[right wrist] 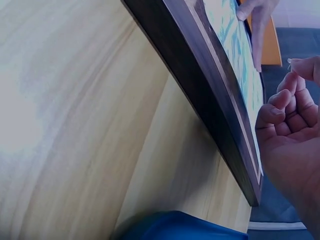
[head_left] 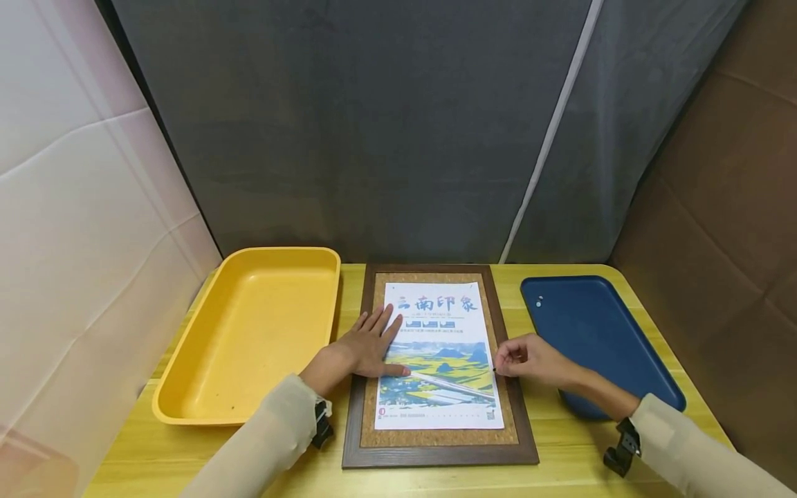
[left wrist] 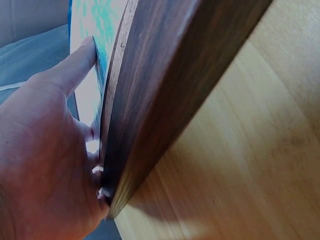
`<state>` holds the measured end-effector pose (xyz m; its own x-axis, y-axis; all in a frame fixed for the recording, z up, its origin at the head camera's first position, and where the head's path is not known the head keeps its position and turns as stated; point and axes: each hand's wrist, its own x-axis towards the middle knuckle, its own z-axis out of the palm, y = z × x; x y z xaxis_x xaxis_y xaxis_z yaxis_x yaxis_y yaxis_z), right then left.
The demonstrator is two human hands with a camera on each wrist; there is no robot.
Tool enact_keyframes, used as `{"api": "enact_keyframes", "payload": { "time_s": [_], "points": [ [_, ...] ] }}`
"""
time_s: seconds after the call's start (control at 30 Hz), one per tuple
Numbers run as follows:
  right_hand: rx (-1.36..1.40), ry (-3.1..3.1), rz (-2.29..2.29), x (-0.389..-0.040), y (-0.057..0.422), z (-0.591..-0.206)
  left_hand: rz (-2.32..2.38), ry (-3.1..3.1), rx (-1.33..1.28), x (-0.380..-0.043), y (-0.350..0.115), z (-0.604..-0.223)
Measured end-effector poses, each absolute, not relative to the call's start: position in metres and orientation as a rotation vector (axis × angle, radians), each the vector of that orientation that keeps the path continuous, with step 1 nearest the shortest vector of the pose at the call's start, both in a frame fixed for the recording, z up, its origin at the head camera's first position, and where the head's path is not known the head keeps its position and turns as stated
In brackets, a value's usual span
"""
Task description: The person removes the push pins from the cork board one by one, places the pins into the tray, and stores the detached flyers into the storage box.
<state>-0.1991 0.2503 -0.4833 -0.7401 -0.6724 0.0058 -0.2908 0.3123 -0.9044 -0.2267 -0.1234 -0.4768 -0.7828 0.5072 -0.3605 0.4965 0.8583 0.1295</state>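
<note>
A printed poster (head_left: 436, 332) with blue lettering and a yellow-green landscape lies on a brown-framed cork board (head_left: 448, 437). My left hand (head_left: 367, 346) presses on its left side with fingers spread, the thumb over the landscape. At the board's right edge my right hand (head_left: 529, 360) pinches a tiny pin (right wrist: 289, 64) between thumb and forefinger, its other fingers curled. In the head view those fingertips are right at the poster's right edge, beside the landscape. The pin is mostly hidden by the fingers. In the left wrist view my left hand (left wrist: 45, 150) reaches over the frame (left wrist: 150, 90).
A deep yellow tray (head_left: 274, 332) stands on the wooden table (head_left: 156, 460) to the left. On the right lies a shallow blue tray (head_left: 598, 325), with small shiny pieces (head_left: 539, 300) near its far left corner. A grey curtain (head_left: 342, 138) hangs behind.
</note>
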Motion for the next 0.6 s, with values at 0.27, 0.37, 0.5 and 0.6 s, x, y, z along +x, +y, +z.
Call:
{"api": "enact_keyframes", "payload": {
  "time_s": [0.27, 0.37, 0.5, 0.6],
  "points": [
    [-0.772, 2.306, -1.424, -0.205, 0.256, -0.482, 0.033, 2.648, 0.746, -0.227, -0.124, -0.477],
    [-0.737, 2.340, -1.417, -0.207, 0.257, -0.481, 0.031, 2.650, 0.746, -0.226, -0.124, -0.476],
    [-0.706, 2.350, -1.437, -0.208, 0.260, -0.481, 0.034, 2.650, 0.744, -0.226, -0.123, -0.476],
    [-0.690, 2.356, -1.458, -0.210, 0.263, -0.480, 0.033, 2.648, 0.741, -0.226, -0.123, -0.476]
  ]
}}
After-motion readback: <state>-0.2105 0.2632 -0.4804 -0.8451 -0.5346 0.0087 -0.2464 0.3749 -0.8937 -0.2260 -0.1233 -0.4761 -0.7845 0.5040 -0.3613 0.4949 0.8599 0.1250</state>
